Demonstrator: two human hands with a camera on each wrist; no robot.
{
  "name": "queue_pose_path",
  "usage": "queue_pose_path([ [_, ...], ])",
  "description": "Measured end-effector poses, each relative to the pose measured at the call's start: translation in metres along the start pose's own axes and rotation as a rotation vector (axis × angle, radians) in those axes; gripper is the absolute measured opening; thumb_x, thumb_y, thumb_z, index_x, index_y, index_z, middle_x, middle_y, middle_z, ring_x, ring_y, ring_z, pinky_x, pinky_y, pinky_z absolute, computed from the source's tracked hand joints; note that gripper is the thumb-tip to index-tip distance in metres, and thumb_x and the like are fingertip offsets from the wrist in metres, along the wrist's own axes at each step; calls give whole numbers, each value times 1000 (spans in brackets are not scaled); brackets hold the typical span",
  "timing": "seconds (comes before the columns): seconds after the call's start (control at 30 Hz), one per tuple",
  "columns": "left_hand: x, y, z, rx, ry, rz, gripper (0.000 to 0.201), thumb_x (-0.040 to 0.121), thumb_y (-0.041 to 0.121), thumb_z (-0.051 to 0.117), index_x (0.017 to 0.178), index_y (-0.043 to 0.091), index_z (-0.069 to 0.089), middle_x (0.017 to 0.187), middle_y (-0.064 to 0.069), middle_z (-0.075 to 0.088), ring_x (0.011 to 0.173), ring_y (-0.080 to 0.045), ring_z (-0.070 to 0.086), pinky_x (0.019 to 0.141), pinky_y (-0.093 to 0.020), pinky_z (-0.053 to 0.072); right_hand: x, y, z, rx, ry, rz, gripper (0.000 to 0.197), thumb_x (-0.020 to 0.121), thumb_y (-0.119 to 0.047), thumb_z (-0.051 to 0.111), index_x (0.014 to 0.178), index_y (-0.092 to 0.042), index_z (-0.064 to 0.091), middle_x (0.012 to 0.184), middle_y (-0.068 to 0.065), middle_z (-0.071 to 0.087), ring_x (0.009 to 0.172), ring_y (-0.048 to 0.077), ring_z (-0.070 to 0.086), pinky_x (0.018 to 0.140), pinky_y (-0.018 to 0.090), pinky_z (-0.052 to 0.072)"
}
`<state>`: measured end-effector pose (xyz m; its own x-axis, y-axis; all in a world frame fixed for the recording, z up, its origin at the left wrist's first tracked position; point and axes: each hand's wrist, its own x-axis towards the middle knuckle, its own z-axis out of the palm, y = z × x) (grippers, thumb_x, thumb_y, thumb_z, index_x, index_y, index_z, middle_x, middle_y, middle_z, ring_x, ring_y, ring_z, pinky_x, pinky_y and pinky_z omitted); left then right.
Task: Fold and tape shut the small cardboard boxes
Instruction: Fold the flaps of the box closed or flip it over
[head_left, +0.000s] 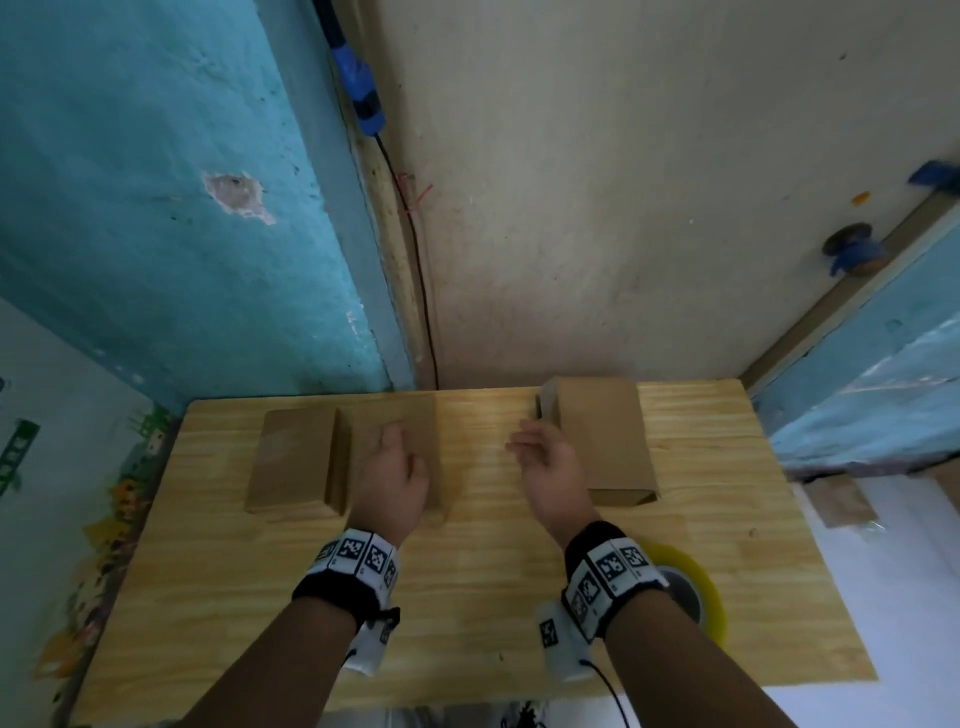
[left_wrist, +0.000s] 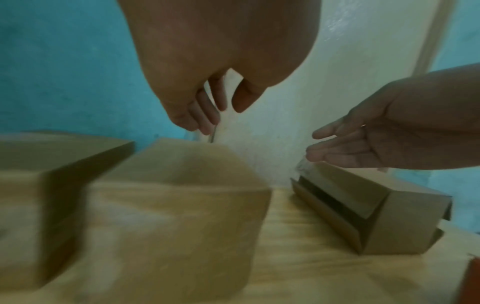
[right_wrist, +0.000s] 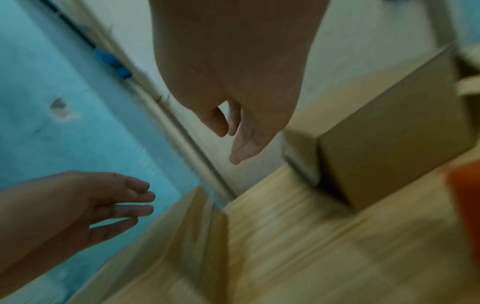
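Observation:
Three brown cardboard boxes lie on the wooden table (head_left: 467, 571). My left hand (head_left: 402, 447) hangs just above the middle box (head_left: 441, 457), fingers loose and holding nothing; the left wrist view shows its fingertips (left_wrist: 205, 123) over that box's (left_wrist: 182, 195) far edge. The left box (head_left: 291, 462) lies beside it. My right hand (head_left: 522, 449) is empty with fingers stretched out, left of the right box (head_left: 602, 441). That box (left_wrist: 376, 211) lies on its side with a flap ajar. In the right wrist view my right hand (right_wrist: 233, 133) hovers between the middle box (right_wrist: 202, 226) and the right box (right_wrist: 389, 133).
A roll of yellowish tape (head_left: 701, 592) lies on the table near its front right, partly under my right wrist. Walls close off the table's far side and left. An orange blur (right_wrist: 465, 205) shows at the right edge of the right wrist view.

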<state>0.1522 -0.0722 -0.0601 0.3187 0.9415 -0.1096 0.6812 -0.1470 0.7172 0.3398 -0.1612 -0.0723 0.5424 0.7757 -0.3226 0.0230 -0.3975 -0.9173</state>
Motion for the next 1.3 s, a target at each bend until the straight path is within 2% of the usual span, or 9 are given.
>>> queue_pose_path([
  [0.2,5,48,49,-174,-261,41,35,106,17,47,140,21,55,137,-6,59,125,-20,57,99,-29,45,1,3,-98,-103,281,-11,53,100,1,46,152,-10,48,146,4,54,114,13,60,103,31,46],
  [0.33,6,69,82,-189,-392,-85,47,107,47,40,145,22,50,150,-3,51,136,-22,50,106,-32,38,8,23,-137,-102,300,94,54,106,-11,45,159,-5,34,161,9,41,148,26,38,116,33,32],
  [0.43,8,71,101,-187,-353,-154,55,99,68,37,123,25,61,134,-3,63,120,-24,60,97,-39,47,17,41,-149,-114,308,139,53,109,-19,43,158,0,35,163,16,37,151,31,34,120,35,28],
  [0.6,14,71,117,-181,-394,-188,59,103,61,38,126,15,65,130,-7,65,121,-26,60,103,-42,46,29,64,-149,-135,253,188,48,99,-49,39,110,-8,60,114,9,60,108,26,56,91,37,43],
  [0.73,12,77,125,-293,-465,-285,54,105,52,43,134,11,64,135,-7,65,127,-27,57,106,-37,42,29,67,-141,-108,172,237,43,110,-34,41,75,-11,52,73,6,55,70,26,54,62,31,41],
  [0.93,5,74,131,-350,-424,-201,37,93,52,65,85,18,77,90,3,78,91,-17,71,94,-39,54,27,65,-121,-78,122,206,37,104,-39,55,97,-4,66,89,6,67,79,22,62,64,35,49],
  [1.03,-1,75,123,-332,-318,-110,32,90,44,73,109,19,77,99,8,77,92,-5,70,84,-22,55,22,64,-109,32,105,206,34,99,-34,64,114,-5,70,106,8,74,98,26,70,83,41,59],
  [1.17,-9,70,107,-348,-265,-9,46,90,31,76,133,19,64,119,11,69,107,-3,64,85,-7,49,5,57,-89,206,84,217,23,99,-21,68,110,-1,73,103,8,77,96,23,72,71,26,54],
  [1.3,-12,57,82,-331,-307,-26,64,88,24,80,143,4,53,132,27,50,128,2,49,85,6,36,-16,54,-70,306,-1,306,44,80,-42,86,101,-4,78,96,9,81,94,30,77,83,47,63],
])
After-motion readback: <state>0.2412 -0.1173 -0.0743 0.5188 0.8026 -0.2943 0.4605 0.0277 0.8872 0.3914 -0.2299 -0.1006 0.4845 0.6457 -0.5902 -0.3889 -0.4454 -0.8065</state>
